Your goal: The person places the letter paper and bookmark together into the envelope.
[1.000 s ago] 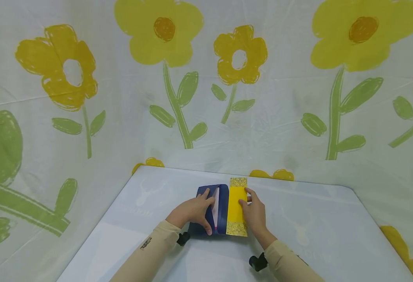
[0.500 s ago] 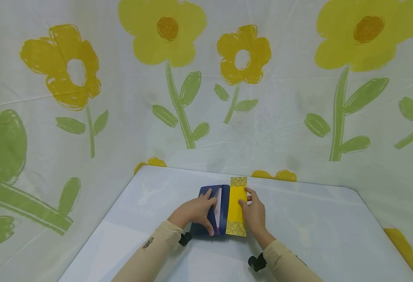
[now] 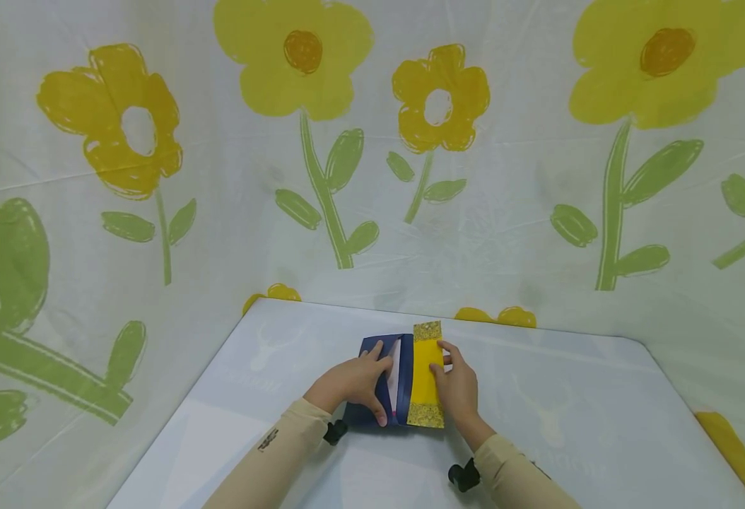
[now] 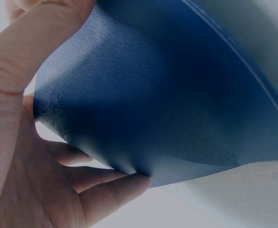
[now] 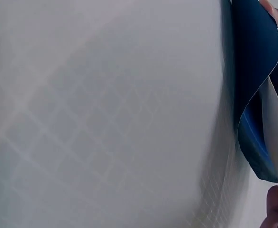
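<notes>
A navy-blue, leather-like folder [image 3: 406, 378] stands partly spread on the table in the head view, with a pale inside showing through its gap. My left hand [image 3: 352, 385] grips it, fingers spread over its left part and thumb at the near edge. The left wrist view shows its grained blue face [image 4: 143, 85] with fingertips [image 4: 139, 185] bending its edge. Along the folder's right side lies a yellow card [image 3: 426, 375] with glittery gold ends. My right hand [image 3: 458, 382] pinches that card's right edge; the right wrist view catches only a fingertip [image 5: 274, 202] there.
A pale table [image 3: 538, 410] with faint deer prints lies below. Behind it hangs a white cloth [image 3: 506, 233] with yellow flowers. Black wrist cameras are strapped at the left wrist [image 3: 334, 432] and the right wrist [image 3: 464, 475].
The yellow card has shifted slightly left towards the folder, its top tilting left, with my right hand following. My left hand keeps its grip. The head view has turned slightly left.
</notes>
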{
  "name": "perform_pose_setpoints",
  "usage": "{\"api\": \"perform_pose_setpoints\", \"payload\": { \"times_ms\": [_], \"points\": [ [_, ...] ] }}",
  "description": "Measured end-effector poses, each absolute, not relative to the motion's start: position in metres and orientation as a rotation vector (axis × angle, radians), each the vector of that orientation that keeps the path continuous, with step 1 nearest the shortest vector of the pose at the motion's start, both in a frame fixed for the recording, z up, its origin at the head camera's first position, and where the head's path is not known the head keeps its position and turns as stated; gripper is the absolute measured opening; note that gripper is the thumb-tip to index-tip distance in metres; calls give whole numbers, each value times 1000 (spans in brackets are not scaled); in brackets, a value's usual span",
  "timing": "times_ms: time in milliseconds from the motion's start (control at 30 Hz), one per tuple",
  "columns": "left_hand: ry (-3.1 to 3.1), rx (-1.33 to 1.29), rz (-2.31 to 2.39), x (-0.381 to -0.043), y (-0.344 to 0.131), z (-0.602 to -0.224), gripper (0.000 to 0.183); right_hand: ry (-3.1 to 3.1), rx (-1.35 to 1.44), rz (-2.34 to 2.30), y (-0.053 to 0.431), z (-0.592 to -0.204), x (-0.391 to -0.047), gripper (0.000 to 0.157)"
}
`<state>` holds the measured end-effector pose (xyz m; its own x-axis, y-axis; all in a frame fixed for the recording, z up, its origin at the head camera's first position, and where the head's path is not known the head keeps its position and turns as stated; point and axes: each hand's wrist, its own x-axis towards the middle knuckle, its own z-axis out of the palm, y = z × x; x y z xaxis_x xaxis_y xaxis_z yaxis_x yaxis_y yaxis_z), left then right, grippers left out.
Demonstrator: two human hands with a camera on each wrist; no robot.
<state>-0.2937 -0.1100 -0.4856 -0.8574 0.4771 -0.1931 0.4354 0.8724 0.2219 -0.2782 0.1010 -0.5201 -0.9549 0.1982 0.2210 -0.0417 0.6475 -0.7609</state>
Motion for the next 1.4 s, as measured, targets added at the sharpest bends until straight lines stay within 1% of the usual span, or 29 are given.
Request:
{"api": "perform_pose_setpoints", "payload": {
  "times_ms": [467,867,1400],
  "points": [
    [2808,703,258,-294,-111,-485,81,-2616,-100,1216,96,-525,-276,48],
    [2801,683,250,-294,-110,-484,85,-2630,-69,1213,93,-527,-274,44],
    [2798,702,231,-293,-110,-483,82,-2637,-80,1196,89,-521,-273,46]
  ]
}}
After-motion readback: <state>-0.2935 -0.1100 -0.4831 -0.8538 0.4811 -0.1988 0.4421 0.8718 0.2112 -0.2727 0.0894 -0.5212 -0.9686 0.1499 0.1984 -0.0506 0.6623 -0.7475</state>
